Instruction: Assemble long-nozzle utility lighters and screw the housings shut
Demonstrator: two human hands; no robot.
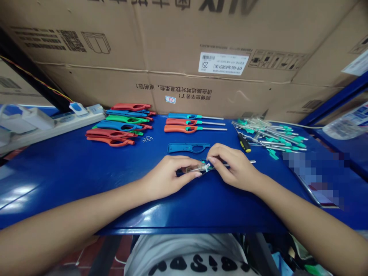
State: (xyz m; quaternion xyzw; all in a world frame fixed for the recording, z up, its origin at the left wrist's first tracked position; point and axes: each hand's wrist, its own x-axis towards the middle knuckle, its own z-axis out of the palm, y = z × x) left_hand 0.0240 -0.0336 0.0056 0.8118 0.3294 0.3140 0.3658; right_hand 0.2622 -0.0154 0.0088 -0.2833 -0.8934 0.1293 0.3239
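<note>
Between thumb and fingers, my left hand [172, 174] holds a clear lighter insert [195, 168] with a white and green end. My right hand [234, 166] pinches at that end, where thin wires show; the fingertips partly hide what they grip. A metal tube [252, 161] sticks out past my right hand. Just beyond the hands lies a blue handle shell [188, 148], its inner side up. Part of another blue piece is mostly hidden under my fingers.
Three lighters [195, 122] lie at the back, coloured handle shells [120, 124] and small screws [147, 139] to the left. Metal-tube inserts [276, 134] and a yellow-black screwdriver [244, 142] lie right. A power strip [66, 124] borders the blue table [86, 207]; cardboard [172, 46] stands behind.
</note>
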